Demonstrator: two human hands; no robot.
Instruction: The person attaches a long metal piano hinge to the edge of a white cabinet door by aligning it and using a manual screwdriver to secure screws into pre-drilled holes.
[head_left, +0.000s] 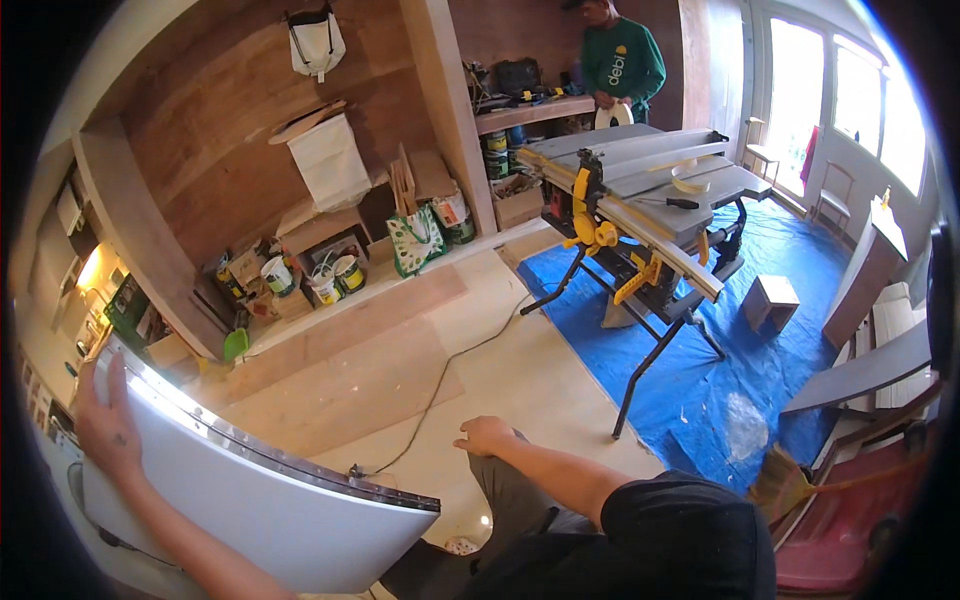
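A long white panel (260, 490) stands tilted at the lower left, with a metal strip like a long hinge (270, 435) along its upper edge. My left hand (110, 430) is closed around the panel's far left end, fingers pointing up. My right hand (488, 436) hangs loosely over my bent knee (497, 480), away from the panel; nothing shows in it, and its fingertips look slightly apart. A dark cord (432, 405) crosses the floor and ends near a small dark plug or tool (357, 471) by the hinge strip.
A table saw (640, 190) on folding legs stands on a blue tarp (690, 400). Behind it, another person (622, 65) in a green shirt works at a shelf. Paint cans (348, 273) and bags (415, 242) line the back alcove. A broom (785, 485) and red cart (850, 530) are at right.
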